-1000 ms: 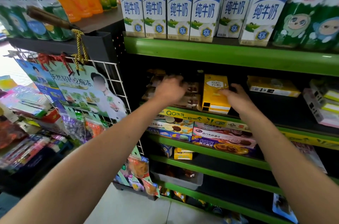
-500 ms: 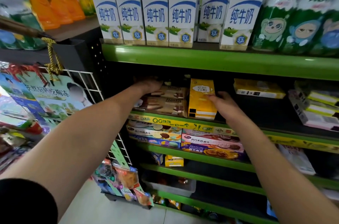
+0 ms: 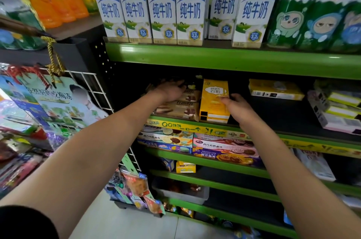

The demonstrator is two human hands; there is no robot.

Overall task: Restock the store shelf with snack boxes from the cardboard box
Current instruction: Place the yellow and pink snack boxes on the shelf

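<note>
Upright yellow snack box (image 3: 214,100), R hand (image 3: 237,106) pinching it; L hand (image 3: 172,90) flat on brown boxes (image 3: 179,108).

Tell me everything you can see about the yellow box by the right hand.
The yellow snack box stands upright at the front of the second green shelf, a printed cardboard carton with white lettering and pale stripes at its base. Brown wafer boxes sit against its left side; the right hand touches its right edge.
</note>
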